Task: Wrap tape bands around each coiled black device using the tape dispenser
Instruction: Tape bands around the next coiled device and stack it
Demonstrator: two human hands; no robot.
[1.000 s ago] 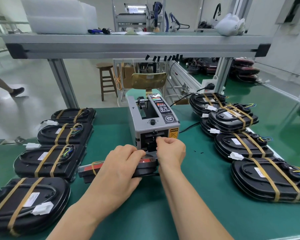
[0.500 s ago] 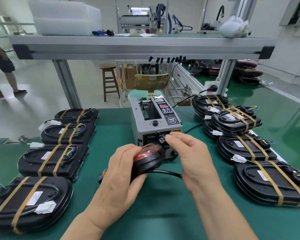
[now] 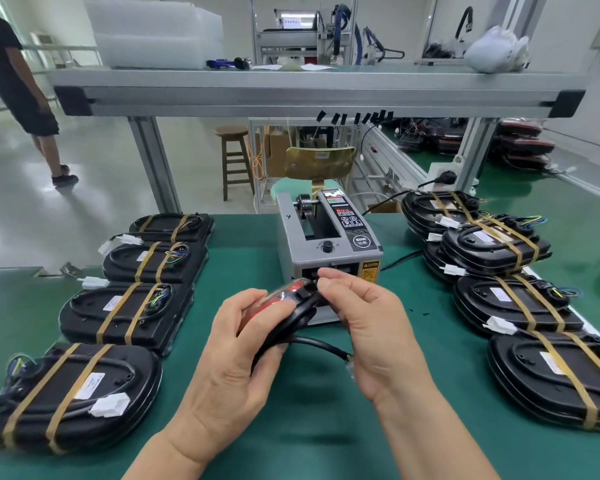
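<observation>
My left hand (image 3: 238, 355) grips a black device with a red lens (image 3: 288, 308), tilted on edge above the green mat in front of the grey tape dispenser (image 3: 328, 247). Its black cable (image 3: 321, 345) trails loose toward my right wrist. My right hand (image 3: 364, 320) has its fingertips pinched at the device's top edge, right at the dispenser's outlet; I cannot make out a tape piece between them.
Several taped black devices lie in a row on the left (image 3: 122, 311) and another row on the right (image 3: 513, 306). An aluminium shelf (image 3: 312, 91) spans overhead. A person (image 3: 18, 81) walks on the floor at far left.
The device was lying flat against the dispenser; my left hand has lifted and tilted it onto its edge. My right hand has left the outlet and come to the device's top edge.
</observation>
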